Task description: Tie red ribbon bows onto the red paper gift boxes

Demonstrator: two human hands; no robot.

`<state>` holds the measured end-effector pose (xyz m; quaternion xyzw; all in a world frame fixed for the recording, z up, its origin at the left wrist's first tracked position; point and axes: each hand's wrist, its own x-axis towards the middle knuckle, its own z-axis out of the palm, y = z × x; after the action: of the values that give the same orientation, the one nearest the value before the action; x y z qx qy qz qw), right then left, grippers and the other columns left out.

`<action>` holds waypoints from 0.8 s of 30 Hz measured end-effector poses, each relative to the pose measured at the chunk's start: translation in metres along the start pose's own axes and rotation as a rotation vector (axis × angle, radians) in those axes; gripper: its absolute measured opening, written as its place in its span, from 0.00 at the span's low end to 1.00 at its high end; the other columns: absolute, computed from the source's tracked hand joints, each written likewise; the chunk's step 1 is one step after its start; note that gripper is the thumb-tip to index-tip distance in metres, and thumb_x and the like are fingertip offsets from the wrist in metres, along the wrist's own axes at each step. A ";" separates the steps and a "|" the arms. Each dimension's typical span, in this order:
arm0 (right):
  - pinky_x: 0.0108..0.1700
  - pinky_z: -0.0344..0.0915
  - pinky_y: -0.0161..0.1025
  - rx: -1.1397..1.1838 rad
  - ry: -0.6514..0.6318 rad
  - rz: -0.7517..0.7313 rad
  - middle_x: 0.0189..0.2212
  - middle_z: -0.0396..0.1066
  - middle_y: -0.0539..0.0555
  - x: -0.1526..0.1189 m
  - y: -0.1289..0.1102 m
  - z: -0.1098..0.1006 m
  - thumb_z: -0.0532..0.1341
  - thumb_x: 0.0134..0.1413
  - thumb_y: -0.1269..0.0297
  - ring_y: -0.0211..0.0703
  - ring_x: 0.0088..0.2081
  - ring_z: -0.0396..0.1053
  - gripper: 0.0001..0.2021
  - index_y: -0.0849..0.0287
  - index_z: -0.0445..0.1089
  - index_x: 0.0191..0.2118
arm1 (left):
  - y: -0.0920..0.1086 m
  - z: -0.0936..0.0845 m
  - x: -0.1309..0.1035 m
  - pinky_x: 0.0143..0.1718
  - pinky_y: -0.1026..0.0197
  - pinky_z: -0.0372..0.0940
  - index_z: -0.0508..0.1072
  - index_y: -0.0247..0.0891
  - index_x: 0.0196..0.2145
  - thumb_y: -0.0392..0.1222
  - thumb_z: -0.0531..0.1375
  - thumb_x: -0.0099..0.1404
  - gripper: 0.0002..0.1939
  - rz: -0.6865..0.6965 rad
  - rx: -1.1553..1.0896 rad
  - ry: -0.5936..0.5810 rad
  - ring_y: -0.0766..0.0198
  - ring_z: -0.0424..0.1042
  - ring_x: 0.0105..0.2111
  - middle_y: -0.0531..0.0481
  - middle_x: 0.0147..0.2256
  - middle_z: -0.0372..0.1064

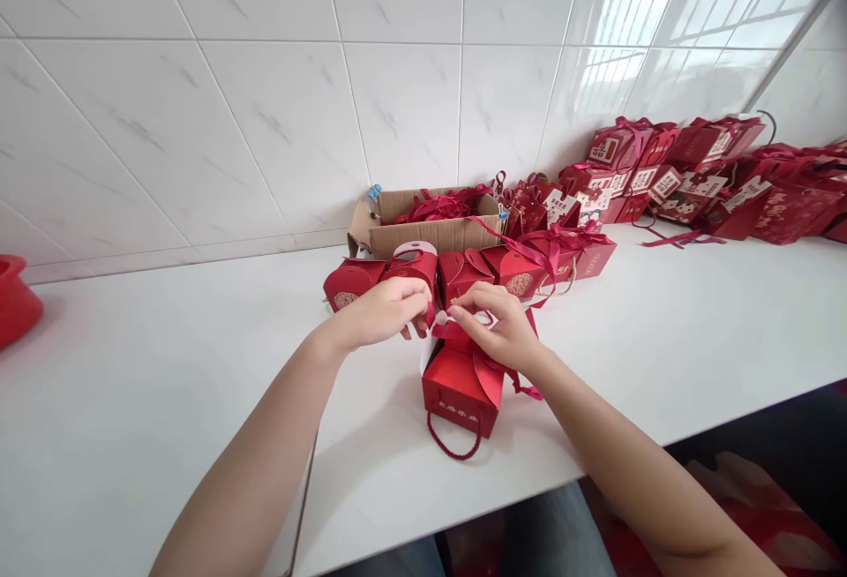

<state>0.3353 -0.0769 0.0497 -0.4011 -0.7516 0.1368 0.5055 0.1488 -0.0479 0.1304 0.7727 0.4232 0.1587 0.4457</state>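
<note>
A red gift box (pixel 463 383) with gold lettering stands on the white table below my hands, its dark red rope handle (pixel 455 453) hanging down the front. A glossy red ribbon (pixel 448 330) runs over the top of the box, and one end trails to its right. My left hand (pixel 390 312) is closed, pinching the ribbon above the box's far left side. My right hand (pixel 496 325) has thumb and forefinger together on the ribbon just to the right; its other fingers are curled and partly hide the box top.
Several red gift boxes (pixel 465 273) form a row behind my hands. Behind them, a cardboard box (pixel 416 240) full of red ribbons sits against the tiled wall. More red boxes (pixel 715 140) are stacked at the back right. A red plastic container (pixel 17 299) is at the left edge.
</note>
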 end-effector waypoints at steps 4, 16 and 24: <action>0.37 0.61 0.41 0.065 0.141 -0.003 0.27 0.69 0.53 -0.002 0.002 0.004 0.53 0.62 0.60 0.41 0.31 0.66 0.14 0.57 0.69 0.28 | 0.007 -0.020 -0.013 0.27 0.61 0.64 0.64 0.38 0.23 0.45 0.52 0.63 0.13 0.052 -0.294 0.078 0.64 0.69 0.25 0.52 0.24 0.66; 0.37 0.63 0.43 0.298 0.274 -0.027 0.26 0.67 0.53 -0.011 0.013 0.006 0.53 0.59 0.53 0.43 0.31 0.65 0.16 0.55 0.69 0.27 | 0.022 -0.051 -0.063 0.21 0.61 0.62 0.62 0.37 0.16 0.33 0.49 0.57 0.13 0.364 -0.621 0.311 0.65 0.67 0.19 0.52 0.18 0.63; 0.46 0.65 0.48 0.330 0.078 -0.091 0.33 0.70 0.57 -0.011 0.020 0.020 0.53 0.59 0.50 0.48 0.39 0.69 0.17 0.56 0.71 0.32 | 0.021 -0.054 -0.085 0.25 0.47 0.67 0.64 0.49 0.16 0.47 0.55 0.52 0.09 0.308 -0.513 0.512 0.48 0.70 0.29 0.48 0.16 0.61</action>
<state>0.3288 -0.0685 0.0208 -0.2829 -0.7162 0.2197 0.5990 0.0752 -0.0910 0.1886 0.6261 0.3464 0.5120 0.4752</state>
